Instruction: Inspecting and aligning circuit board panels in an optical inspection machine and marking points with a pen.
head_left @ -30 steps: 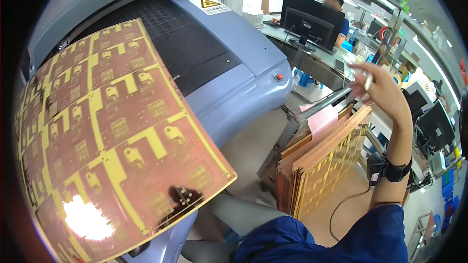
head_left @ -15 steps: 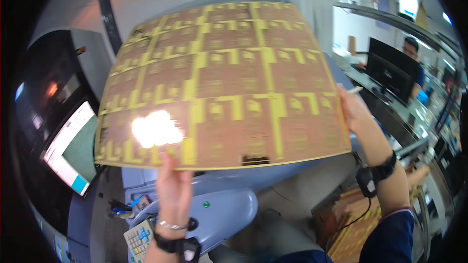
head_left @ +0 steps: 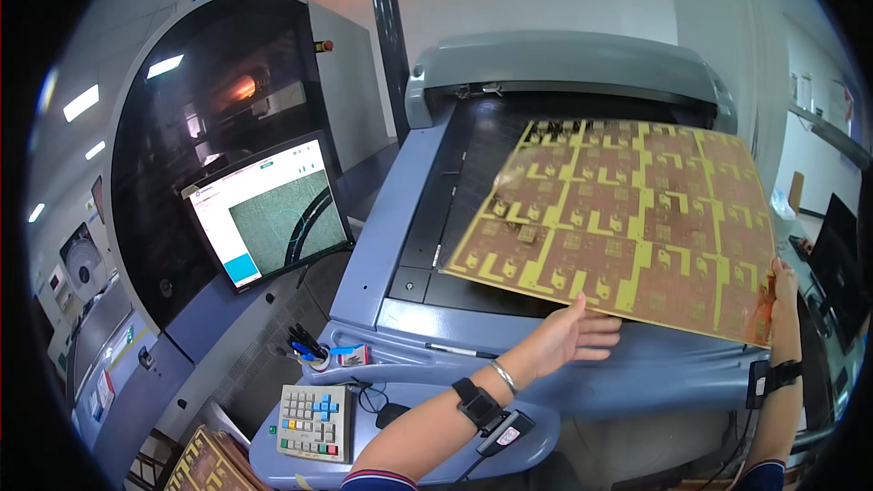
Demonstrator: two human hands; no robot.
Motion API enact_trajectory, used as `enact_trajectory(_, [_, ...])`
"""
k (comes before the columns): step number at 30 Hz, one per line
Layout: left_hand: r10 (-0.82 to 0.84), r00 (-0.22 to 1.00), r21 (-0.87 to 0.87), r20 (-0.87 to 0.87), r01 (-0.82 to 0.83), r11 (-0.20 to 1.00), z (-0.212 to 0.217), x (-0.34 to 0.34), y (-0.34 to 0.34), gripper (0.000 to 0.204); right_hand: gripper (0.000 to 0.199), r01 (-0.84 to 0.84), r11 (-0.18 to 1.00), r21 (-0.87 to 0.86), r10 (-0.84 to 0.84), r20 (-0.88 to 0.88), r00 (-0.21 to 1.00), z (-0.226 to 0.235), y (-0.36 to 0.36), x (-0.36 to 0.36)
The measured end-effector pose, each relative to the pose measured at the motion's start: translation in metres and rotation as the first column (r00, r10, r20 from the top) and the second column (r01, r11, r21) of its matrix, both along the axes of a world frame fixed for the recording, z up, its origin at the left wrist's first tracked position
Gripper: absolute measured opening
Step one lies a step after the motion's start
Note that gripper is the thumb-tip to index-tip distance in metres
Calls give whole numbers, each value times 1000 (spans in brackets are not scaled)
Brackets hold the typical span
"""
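A large circuit board panel [head_left: 637, 218], copper-brown with yellow tracks in repeated blocks, is tilted over the dark flat bed [head_left: 473, 159] of a blue-grey machine. My right hand [head_left: 782, 286] grips the panel's right edge near its front corner. At the near edge, my left hand [head_left: 568, 336] has its fingers stretched out and apart below the panel, with the thumb up against the edge. Whether that thumb bears any weight, I cannot tell. The panel hides much of the bed, so contact between them is unclear.
Left of the bed stands a monitor [head_left: 282, 218] beside a dark rounded cabinet [head_left: 218, 82]. A keypad [head_left: 314, 423], a mouse [head_left: 391, 415] and a pen cup [head_left: 314, 359] sit on the blue ledge. More panels [head_left: 209, 464] are stacked low at left. A grey beam [head_left: 564, 59] spans the bed's back.
The panel has gone from close in front of me to over the machine bed. My left hand's fingers have come off its near edge and spread. My view has swung.
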State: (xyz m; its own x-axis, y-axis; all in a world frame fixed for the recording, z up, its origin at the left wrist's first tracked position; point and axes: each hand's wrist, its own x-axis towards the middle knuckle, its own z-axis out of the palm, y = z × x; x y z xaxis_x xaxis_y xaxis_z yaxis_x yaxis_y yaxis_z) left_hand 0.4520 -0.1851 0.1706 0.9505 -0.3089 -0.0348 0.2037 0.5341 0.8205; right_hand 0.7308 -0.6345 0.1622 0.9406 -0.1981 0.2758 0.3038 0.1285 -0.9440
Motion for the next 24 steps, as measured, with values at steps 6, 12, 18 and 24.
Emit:
enact_trajectory(6, [239,801,668,549,-592,451,-7,20,74,48,14,217,943,-253,-206,68,976,-16,27,94])
enact_trajectory(12, [-83,686,535,723,-632,-561,-42,28,129,43,7,263,865,-427,-220,147,964,0,99,127])
enact_trajectory(18, [-109,700,495,706,-598,-631,-41,32,142,49,24,399,613,-682,-132,410,903,-5,170,123])
enact_trajectory(24, [-70,710,542,701,-593,-595,-43,18,143,51,33,406,522,-750,139,545,827,-26,205,54])
